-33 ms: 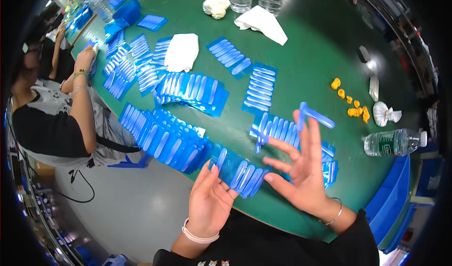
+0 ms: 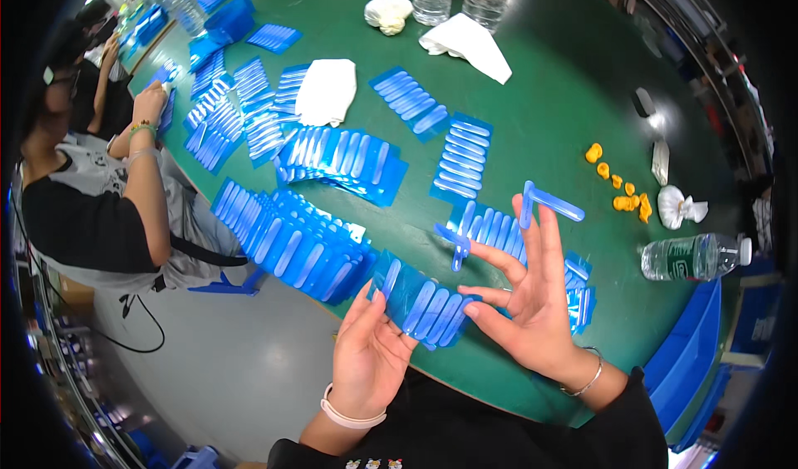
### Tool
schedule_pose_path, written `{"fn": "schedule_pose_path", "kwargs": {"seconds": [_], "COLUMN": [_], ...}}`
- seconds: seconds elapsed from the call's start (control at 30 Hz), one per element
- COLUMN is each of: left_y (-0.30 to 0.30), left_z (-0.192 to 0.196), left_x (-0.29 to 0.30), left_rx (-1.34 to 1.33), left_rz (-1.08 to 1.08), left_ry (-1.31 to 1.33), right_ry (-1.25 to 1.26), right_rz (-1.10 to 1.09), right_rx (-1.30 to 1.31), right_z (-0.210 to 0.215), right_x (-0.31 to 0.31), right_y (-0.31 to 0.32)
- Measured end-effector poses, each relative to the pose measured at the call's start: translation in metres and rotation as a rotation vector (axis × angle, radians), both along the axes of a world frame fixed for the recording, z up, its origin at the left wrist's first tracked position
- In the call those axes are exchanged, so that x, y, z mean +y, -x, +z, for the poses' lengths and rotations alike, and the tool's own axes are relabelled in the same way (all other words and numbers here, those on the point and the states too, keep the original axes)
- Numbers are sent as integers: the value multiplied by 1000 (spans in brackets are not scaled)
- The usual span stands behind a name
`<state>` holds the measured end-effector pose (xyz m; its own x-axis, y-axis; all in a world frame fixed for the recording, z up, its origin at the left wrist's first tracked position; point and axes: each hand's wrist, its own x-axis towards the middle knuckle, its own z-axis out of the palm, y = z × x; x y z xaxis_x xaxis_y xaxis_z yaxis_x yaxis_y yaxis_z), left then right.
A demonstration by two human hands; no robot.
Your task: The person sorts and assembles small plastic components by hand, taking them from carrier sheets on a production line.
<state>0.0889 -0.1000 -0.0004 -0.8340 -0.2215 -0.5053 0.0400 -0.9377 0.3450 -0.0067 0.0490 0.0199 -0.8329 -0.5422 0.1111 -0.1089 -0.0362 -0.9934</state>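
My left hand (image 2: 370,361) grips the left end of a blue film sheet (image 2: 405,282) between thumb and fingers. One elongated blue strip lies near that end, and several more blue strips (image 2: 436,314) sit side by side toward the other end. My right hand (image 2: 532,303) pinches thumb and index finger at the sheet's right edge, on the outermost strip. Loose blue strips cling to its other fingers: a crossed pair (image 2: 457,246) at the middle fingertip, and an angled pair (image 2: 553,203) at the two raised fingers. Another strip-covered sheet (image 2: 499,232) lies partly behind this hand.
A fanned pile of blue sheets (image 2: 291,249) lies left of my hands, with another stack (image 2: 341,157) beyond. Orange lumps (image 2: 625,203), a tied white bundle (image 2: 680,207) and a lying water bottle (image 2: 694,257) are at right. A co-worker (image 2: 91,195) sits at left.
My right thumb and index finger have come together at the sheet's right edge; they were apart before. The raised fingers have shifted slightly left. My left hand keeps its hold.
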Motion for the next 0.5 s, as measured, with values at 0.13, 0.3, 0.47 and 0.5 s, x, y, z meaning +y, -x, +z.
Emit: {"fn": "schedule_pose_path", "kwargs": {"seconds": [0.13,0.3,0.47,0.5], "left_y": [-11,-12,-11,-11], "left_z": [-4,-4,-5,-6], "left_x": [-10,-16,-12,-10], "left_rx": [66,110,210,171], "left_rz": [81,141,66,50], "left_ry": [42,49,71,180], "right_ry": [80,96,157,187], "right_rz": [0,31,30,12], "right_rx": [-102,-120,-187,-237], "right_z": [-5,-2,1,1], "right_x": [-14,-22,-25,-26], "right_y": [6,13,19,20]}}
